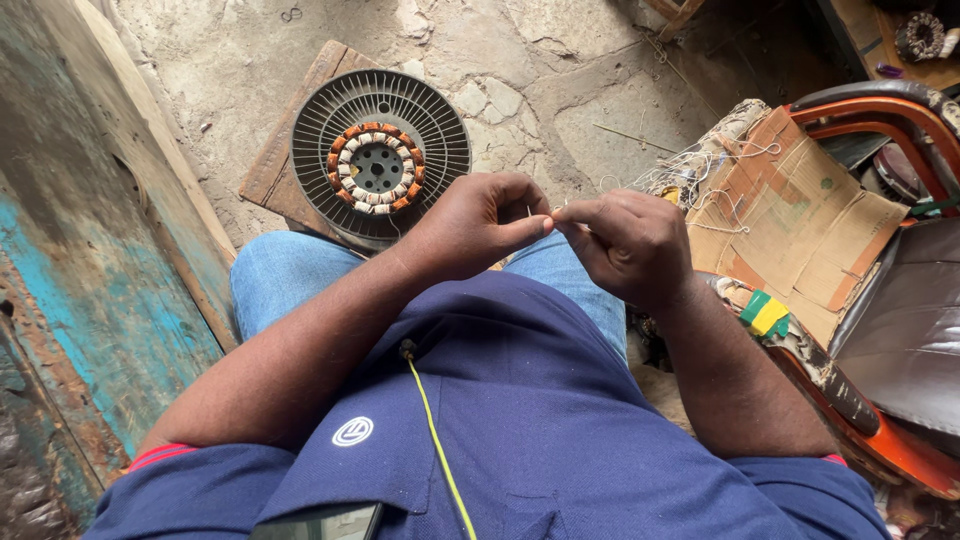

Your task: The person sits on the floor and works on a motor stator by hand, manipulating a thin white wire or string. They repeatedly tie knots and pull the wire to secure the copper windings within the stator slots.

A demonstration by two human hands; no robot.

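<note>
My left hand (478, 225) and my right hand (625, 243) meet above my knees, fingertips pinched together on a thin pale thread or wire (548, 213) that is barely visible between them. Beyond the hands, a round dark fan motor housing (440, 125) lies on a wooden board (290, 135); inside it sits a ring of copper windings (377, 168) with white ties. I sit in blue jeans and a navy shirt.
A worn teal-painted wooden surface (90, 290) runs along the left. On the right stands an orange-framed chair (880, 120) with torn cardboard (800, 215), loose string and a small yellow-green item (765, 313). The ground is cracked concrete (560, 80).
</note>
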